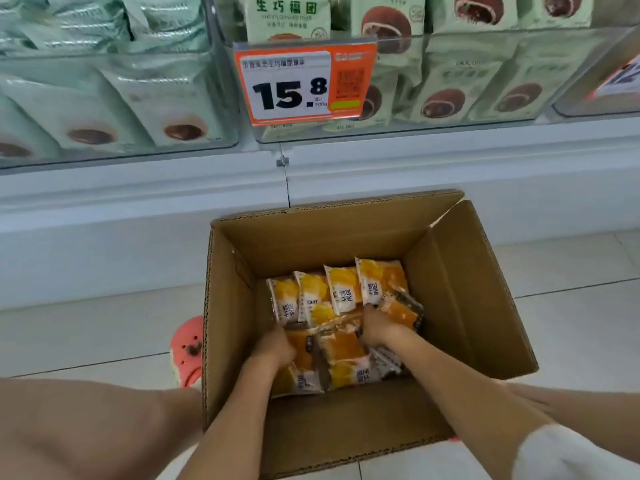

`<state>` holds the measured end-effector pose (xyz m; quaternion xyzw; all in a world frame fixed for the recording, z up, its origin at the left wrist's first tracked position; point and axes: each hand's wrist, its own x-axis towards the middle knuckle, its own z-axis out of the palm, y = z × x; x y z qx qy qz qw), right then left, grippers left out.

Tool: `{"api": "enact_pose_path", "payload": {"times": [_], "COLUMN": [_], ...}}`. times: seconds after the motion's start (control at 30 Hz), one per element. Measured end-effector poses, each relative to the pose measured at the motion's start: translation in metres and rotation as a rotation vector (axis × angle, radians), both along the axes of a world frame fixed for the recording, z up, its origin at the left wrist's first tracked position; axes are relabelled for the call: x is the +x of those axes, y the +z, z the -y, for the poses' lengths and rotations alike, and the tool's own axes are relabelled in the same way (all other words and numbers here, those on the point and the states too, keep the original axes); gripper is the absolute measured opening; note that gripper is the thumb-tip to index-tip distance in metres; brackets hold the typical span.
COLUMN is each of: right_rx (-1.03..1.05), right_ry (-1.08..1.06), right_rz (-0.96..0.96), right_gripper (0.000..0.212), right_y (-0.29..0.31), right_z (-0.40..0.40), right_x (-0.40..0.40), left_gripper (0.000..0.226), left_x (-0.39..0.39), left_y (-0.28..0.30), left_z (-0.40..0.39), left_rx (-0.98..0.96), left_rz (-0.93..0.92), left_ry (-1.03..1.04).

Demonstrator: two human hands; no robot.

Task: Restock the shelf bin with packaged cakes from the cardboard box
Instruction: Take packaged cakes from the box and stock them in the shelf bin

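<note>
An open cardboard box (pixel 464 292) stands on the floor in front of the shelf. Several yellow-and-white packaged cakes (pixel 341 289) lie at its bottom, some upright in a row at the back, others flat in front. Both my hands reach down into the box. My left hand (pixel 275 348) curls its fingers around the left side of the front packets (pixel 343 355). My right hand (pixel 375 327) grips the same bunch from the right. My fingertips are hidden among the packets. Clear shelf bins (pixel 398 131) above hold green packets with brown cakes pictured on them.
An orange price tag (pixel 304 84) reading 15.8 hangs on the bin front. A white shelf base runs behind the box. A pink shoe (pixel 187 348) sits left of the box, and my bare knees flank it on the tiled floor.
</note>
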<state>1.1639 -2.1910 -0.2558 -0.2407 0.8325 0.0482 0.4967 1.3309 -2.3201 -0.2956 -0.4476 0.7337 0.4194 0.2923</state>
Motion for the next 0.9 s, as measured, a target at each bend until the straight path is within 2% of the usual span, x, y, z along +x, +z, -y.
{"api": "enact_pose_path", "payload": {"times": [0.1, 0.2, 0.3, 0.4, 0.5, 0.57, 0.63, 0.7, 0.73, 0.8, 0.9], "right_rx": [-0.137, -0.297, -0.314, -0.471, -0.684, -0.766, -0.777, -0.770, -0.782, -0.824, -0.854], "right_ry": [-0.266, -0.446, -0.368, -0.346, -0.405, -0.405, -0.346, -0.257, -0.223, -0.206, -0.320], "right_rz": [0.027, 0.134, 0.061, 0.074, 0.089, 0.116, 0.152, 0.138, 0.130, 0.103, 0.089], "right_gripper": [0.068, 0.049, 0.026, 0.008, 0.018, 0.019, 0.015, 0.011, 0.008, 0.006, 0.022], "right_y": [-0.016, -0.029, -0.032, -0.026, -0.008, 0.017, 0.044, 0.068, 0.081, 0.105, 0.150], "right_z": [0.006, 0.007, 0.005, -0.001, -0.005, -0.002, 0.003, 0.004, 0.004, 0.002, -0.005], "right_x": [0.003, 0.013, 0.020, 0.026, 0.028, 0.023, 0.015, 0.005, 0.000, -0.010, -0.018], "left_gripper": [0.034, 0.034, 0.041, 0.050, 0.066, 0.074, 0.067, 0.039, 0.035, 0.037, 0.038], "left_x": [0.001, -0.001, -0.002, -0.001, -0.009, -0.022, -0.037, -0.047, -0.050, -0.053, -0.053], "left_y": [-0.007, 0.005, 0.010, 0.024, 0.043, 0.060, 0.078, 0.094, 0.102, 0.119, 0.153], "left_z": [-0.007, -0.014, -0.016, -0.019, -0.019, -0.019, -0.016, -0.013, -0.012, -0.010, -0.009], "left_rx": [0.029, 0.035, 0.021, -0.015, -0.114, -0.101, -0.013, 0.073, 0.116, 0.202, 0.240], "left_rz": [-0.009, -0.042, -0.035, -0.088, -0.313, -0.372, -0.337, -0.354, -0.395, -0.465, -0.546], "left_ry": [0.025, 0.069, 0.132, 0.119, 0.040, -0.051, -0.147, -0.176, -0.153, -0.071, 0.063]}}
